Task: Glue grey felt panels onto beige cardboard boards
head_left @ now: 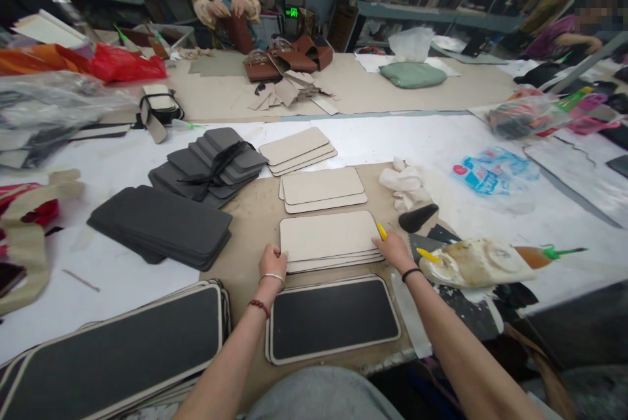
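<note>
My left hand (pixel 273 259) curls over the near left corner of a small stack of beige rounded boards (pixel 328 237). My right hand (pixel 394 248) presses the stack's right edge and pinches a thin yellow tool (pixel 381 231). Just in front of the stack lies a black panel with a beige border (pixel 333 318). Two more beige stacks (pixel 324 188) (pixel 296 148) lie farther back.
Dark grey foam pads (pixel 164 224) and a tied bundle (pixel 213 161) sit at the left. A pile of bordered black panels (pixel 112 354) lies near left. White gloves (pixel 405 184), a glue-smeared bottle (pixel 483 263) and a blue bag (pixel 493 171) are at the right. Two other people work across the far table.
</note>
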`<state>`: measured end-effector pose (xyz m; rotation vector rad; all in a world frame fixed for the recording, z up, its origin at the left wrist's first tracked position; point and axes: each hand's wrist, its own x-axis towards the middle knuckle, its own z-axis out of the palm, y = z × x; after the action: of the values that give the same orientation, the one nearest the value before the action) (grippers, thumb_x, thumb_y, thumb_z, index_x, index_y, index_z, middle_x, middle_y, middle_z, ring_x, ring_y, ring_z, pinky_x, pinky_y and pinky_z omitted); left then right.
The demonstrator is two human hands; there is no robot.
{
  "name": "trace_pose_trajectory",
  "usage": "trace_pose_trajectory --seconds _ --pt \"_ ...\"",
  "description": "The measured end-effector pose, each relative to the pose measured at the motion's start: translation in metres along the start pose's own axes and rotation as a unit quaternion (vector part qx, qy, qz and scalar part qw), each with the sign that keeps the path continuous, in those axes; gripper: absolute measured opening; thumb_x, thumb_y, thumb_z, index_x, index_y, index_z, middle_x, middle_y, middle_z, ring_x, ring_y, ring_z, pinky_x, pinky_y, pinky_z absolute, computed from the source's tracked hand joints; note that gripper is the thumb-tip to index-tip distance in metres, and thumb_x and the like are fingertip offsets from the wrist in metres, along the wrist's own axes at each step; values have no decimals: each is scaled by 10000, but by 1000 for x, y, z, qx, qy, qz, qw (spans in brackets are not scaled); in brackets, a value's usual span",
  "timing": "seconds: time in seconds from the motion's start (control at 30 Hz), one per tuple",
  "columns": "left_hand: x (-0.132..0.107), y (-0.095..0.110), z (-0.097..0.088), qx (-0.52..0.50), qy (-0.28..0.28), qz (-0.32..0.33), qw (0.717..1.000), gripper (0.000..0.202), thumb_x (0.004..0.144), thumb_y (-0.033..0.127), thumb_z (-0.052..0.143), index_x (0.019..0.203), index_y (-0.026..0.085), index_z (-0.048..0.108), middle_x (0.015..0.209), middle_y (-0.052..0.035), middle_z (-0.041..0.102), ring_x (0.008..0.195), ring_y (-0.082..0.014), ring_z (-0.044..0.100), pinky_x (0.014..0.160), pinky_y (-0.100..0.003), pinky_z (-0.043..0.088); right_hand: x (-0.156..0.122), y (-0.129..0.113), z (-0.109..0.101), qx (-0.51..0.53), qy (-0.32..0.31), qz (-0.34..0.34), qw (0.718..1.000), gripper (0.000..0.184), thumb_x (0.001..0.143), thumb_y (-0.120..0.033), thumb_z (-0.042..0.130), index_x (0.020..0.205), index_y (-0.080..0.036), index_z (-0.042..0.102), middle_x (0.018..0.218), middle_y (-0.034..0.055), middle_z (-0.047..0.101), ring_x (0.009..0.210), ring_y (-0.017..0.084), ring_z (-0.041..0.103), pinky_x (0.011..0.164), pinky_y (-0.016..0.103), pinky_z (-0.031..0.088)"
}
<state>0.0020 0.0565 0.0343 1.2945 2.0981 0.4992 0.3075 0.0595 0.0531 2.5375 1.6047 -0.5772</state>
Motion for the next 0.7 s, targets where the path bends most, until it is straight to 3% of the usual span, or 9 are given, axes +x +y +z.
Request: trace_pose_trajectory --seconds 0.17,0.27,0.43,0.53,0.7 --pt "-6 -6 -1 -6 -2 6 1000 198 682 198 547 602 220 367 555 66 441 562 -122 471 593 -232 363 -14 -5 -1 1 11 -3 1000 312 854 -321 463 996 -60 559 970 181 602 941 249 565 758 291 398" --pt "-13 -13 -1 -8 -8 20 1000 184 682 202 537 598 220 374 547 64 446 555 -124 476 581 -229 363 -32 -11 -3 -1 52 -9 999 313 894 -333 398 1019 -81 534 1010 181 568 953 235 547 777 290 388" --pt "-18 -15 -7 0 -13 50 999 161 684 221 519 589 223 389 545 48 452 555 -145 471 576 -252 352 -74 -11 -22 4 145 -109 983 307 929 -343 293 900 -151 530 905 114 565 867 203 526 773 287 381" --pt "-16 -11 -11 5 -21 67 998 177 666 218 528 555 224 391 523 42 442 546 -151 457 562 -258 340 -99 6 -41 32 182 -130 974 332 921 -393 291 830 -174 524 820 83 562 813 200 513 750 291 379" --pt "-12 -6 -16 -12 -24 58 998 198 649 219 516 528 226 359 438 69 399 462 -132 423 506 -252 319 -125 67 -75 168 261 -17 950 391 900 -470 268 860 -173 520 772 77 571 736 192 529 686 287 390"
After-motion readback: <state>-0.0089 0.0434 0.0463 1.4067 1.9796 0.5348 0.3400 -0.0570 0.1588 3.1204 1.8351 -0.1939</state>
